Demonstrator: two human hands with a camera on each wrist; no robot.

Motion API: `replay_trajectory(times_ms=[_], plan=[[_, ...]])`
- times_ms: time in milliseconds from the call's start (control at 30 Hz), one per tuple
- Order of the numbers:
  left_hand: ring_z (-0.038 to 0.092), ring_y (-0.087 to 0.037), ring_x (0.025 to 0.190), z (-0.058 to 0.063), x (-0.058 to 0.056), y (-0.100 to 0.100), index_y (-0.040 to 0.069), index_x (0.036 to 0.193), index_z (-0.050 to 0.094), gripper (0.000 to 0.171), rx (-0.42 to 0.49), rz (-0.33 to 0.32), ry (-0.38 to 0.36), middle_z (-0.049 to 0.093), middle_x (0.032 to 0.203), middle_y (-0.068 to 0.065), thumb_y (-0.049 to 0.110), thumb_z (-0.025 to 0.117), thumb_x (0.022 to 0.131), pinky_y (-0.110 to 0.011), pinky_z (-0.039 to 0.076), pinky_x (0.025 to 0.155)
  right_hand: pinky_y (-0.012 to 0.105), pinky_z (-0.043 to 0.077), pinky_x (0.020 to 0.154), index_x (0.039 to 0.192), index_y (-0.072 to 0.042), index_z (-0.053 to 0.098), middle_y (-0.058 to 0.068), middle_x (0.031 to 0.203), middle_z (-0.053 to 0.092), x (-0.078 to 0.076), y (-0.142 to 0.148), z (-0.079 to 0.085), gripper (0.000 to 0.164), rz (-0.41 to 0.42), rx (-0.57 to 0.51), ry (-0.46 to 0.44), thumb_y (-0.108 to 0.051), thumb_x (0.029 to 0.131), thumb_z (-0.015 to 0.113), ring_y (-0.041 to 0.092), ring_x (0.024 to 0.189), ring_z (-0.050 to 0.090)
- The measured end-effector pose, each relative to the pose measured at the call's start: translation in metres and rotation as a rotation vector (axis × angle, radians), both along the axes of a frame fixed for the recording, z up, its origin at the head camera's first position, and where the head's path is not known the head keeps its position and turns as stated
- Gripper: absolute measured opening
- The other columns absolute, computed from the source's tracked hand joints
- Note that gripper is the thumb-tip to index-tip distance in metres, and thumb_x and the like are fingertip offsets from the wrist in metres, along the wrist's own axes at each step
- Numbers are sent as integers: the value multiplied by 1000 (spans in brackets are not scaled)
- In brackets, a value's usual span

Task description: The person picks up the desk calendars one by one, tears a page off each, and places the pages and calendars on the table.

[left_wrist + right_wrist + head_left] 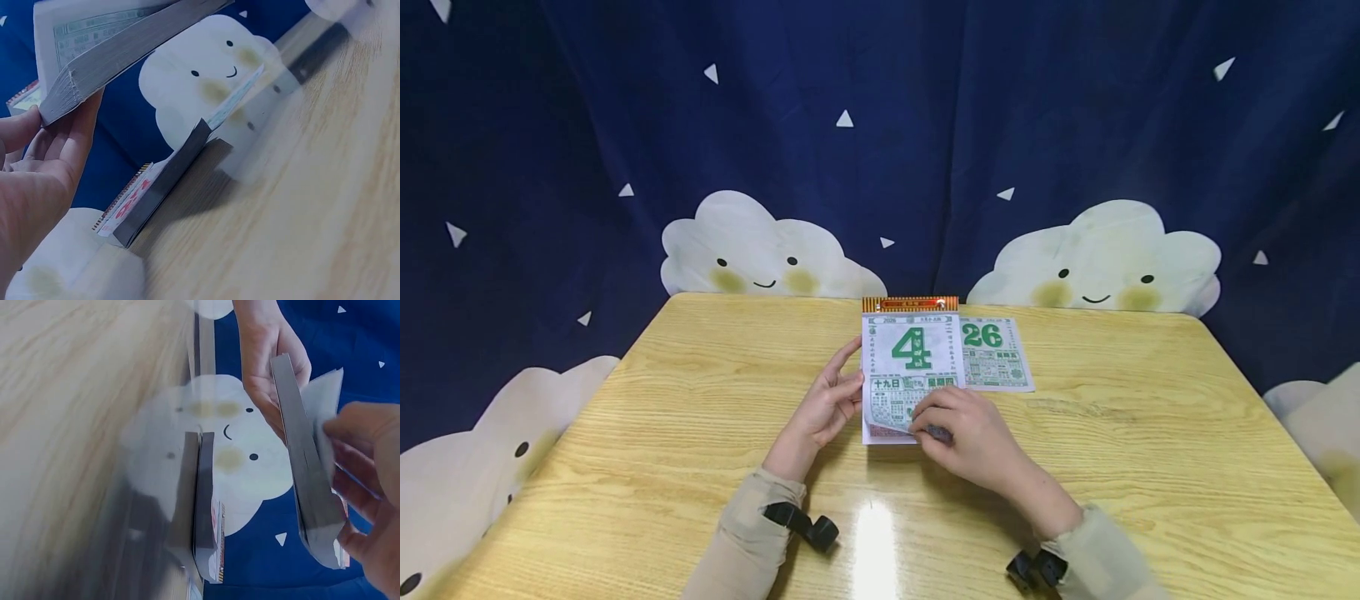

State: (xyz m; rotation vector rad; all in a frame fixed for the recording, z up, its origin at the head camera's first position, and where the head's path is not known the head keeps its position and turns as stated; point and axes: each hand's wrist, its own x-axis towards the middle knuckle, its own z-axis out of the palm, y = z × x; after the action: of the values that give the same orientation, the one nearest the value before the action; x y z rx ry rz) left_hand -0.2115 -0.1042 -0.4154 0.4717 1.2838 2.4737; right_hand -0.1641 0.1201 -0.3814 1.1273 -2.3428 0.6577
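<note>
My left hand (826, 407) holds a thick tear-off calendar (880, 354) at its left edge, fingers underneath, thumb at the side. A striped red-and-gold strip tops the pad, and a big green 4 fills the front. Low on the right side, my right hand (972, 435) pinches the top sheet (889, 408); its bottom edge curls up, baring red print beneath. The left wrist view shows the pad raised above the table, its grey page edges towards the camera. A second calendar pad (164, 190) with red print lies on the table below, hidden from the head view.
On the wooden table (1120, 467), a sheet with a green 26 (996, 362) pokes out to the right behind the held pad. A dark blue curtain (910, 150) with clouds and white triangles hangs at the table's far edge. Each wrist wears a black strapped camera.
</note>
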Motion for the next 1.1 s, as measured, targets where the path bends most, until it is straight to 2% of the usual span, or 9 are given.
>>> replay_trajectory(times_ms=[167, 367, 533, 700, 933, 1100], plan=[[66, -16, 85, 1, 0, -1, 11, 146, 11, 60, 10, -6, 11, 67, 103, -4, -8, 30, 93, -29, 53, 75, 17, 49, 70, 75, -14, 67, -8, 82, 62, 1, -4, -1, 8, -30, -111, -41, -9, 70, 66, 5, 79, 57], [66, -16, 85, 1, 0, -2, 11, 146, 10, 61, 18, -5, 21, 67, 105, -4, -7, 32, 93, -29, 52, 77, 16, 49, 67, 72, -16, 65, -9, 80, 61, 2, -6, 1, 11, -63, -197, -93, -6, 67, 68, 3, 76, 56], [66, -16, 84, 1, -1, -3, 12, 146, 11, 60, 7, -1, 21, 67, 105, -3, -6, 31, 93, -29, 52, 77, 21, 51, 63, 73, -18, 66, -12, 78, 60, 3, -6, 5, 10, -53, -275, -194, -10, 71, 72, 4, 72, 57], [65, -15, 85, 2, -1, -3, 12, 146, 12, 59, -4, 8, 9, 67, 105, -3, -6, 30, 93, -28, 52, 77, 21, 50, 59, 75, -19, 65, -11, 75, 61, 1, -4, 8, 11, -48, -368, -270, -12, 73, 75, 3, 67, 56], [66, -16, 87, 1, -1, -4, 10, 146, 10, 59, -21, -12, 30, 68, 101, -2, -5, 32, 94, -30, 53, 77, 20, 52, 61, 79, -14, 65, -7, 75, 66, -4, 0, 19, 8, -139, -419, -277, -9, 77, 71, 3, 65, 59], [66, -16, 86, 1, -1, -4, 10, 146, 11, 59, -31, 8, 37, 68, 103, -3, -5, 33, 93, -29, 53, 76, 16, 52, 61, 87, -7, 69, 0, 78, 69, -10, 8, 28, 12, -201, -461, -210, -6, 75, 72, 5, 66, 61]])
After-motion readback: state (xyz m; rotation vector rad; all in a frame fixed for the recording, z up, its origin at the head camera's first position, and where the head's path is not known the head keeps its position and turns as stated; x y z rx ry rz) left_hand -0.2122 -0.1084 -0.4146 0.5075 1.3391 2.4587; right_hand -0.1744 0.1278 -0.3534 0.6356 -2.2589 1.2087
